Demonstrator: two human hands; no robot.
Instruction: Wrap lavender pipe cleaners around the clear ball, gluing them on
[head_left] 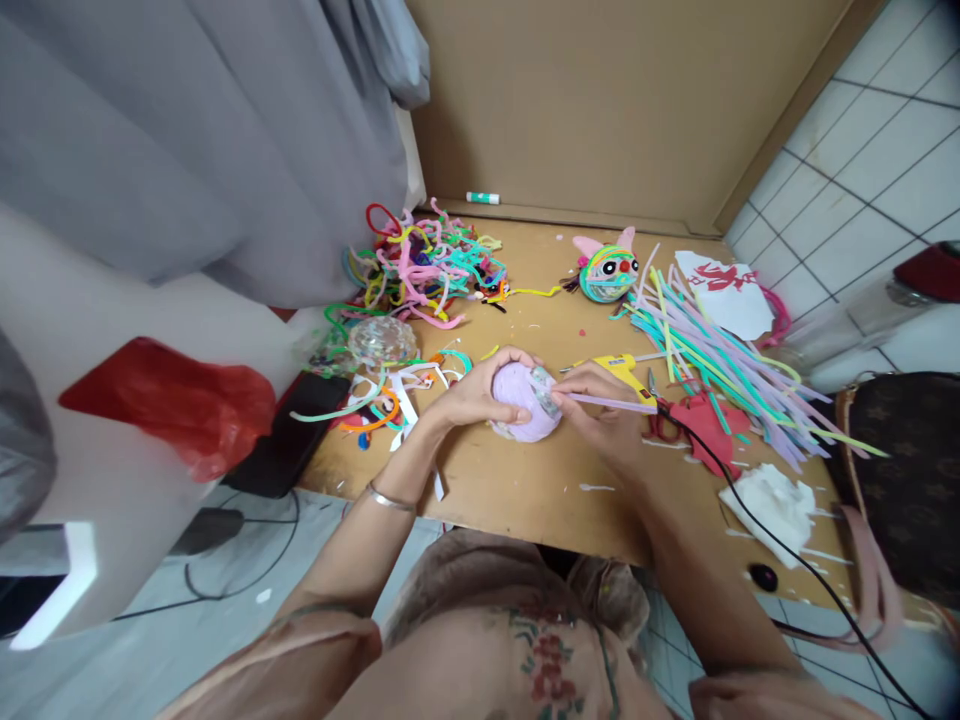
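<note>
Wrapped round the left side of a lilac ball [517,402] is my left hand [480,388], thumb across its front. Lilac strands cover most of the ball, and a clear, greyish patch shows at its upper right. My right hand [592,400] pinches a lilac pipe cleaner [619,403] against that patch; its loose length points right. Just behind the right hand lies a yellow glue gun [624,372], partly hidden by the fingers, with a black cord running to the lower right.
A tangled heap of coloured pipe cleaners [424,260] and a clear ball [382,341] lie at the left. Straight pipe cleaners [735,360], red scissors [664,420] and a white tissue [772,510] are at the right. A decorated ball with eyes [607,270] sits at the back.
</note>
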